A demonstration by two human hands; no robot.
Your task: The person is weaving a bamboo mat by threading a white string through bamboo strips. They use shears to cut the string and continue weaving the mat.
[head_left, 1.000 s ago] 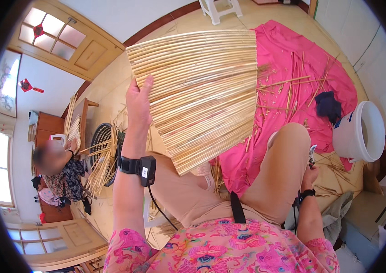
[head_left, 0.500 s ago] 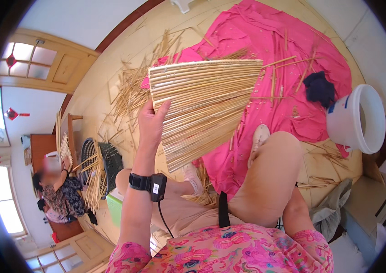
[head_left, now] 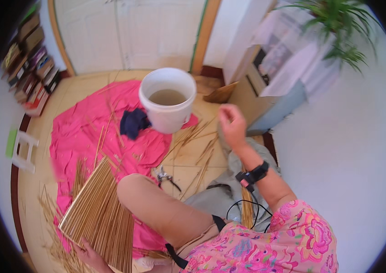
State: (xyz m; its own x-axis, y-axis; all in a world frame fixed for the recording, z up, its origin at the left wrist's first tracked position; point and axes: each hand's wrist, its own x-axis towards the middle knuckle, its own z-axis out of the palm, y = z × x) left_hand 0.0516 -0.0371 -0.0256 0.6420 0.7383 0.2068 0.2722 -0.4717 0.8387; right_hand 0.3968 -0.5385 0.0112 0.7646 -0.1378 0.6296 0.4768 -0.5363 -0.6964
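Observation:
Held low at the left in my left hand point(head_left: 89, 255) is a fan-shaped panel of straw stalks point(head_left: 100, 216) laid side by side. The thumb lies across its face near the lower edge; the other fingers are hidden behind. Up on the right, my right hand point(head_left: 232, 125) is raised in the air with its fingers curled in. Whether anything small is between those fingers I cannot make out. Below that hand lies a grey plastic bag point(head_left: 202, 200), with a bundle of stalks point(head_left: 247, 207) beside my body. A hand tool like pliers point(head_left: 165, 176) with dark handles rests past my knee.
A white bucket point(head_left: 168, 116) with liquid stands beyond my knee, next to a dark cloth point(head_left: 134, 123) on a pink sheet point(head_left: 77, 123). Loose stalks point(head_left: 202, 173) litter the tiles. A white stool point(head_left: 25, 150) is at left, a cabinet point(head_left: 250, 98) at right, a plant point(head_left: 338, 22) above.
My view has swung to the right. The right hand has come up from beside my leg into the air. My left hand still holds the panel, now lower at the left.

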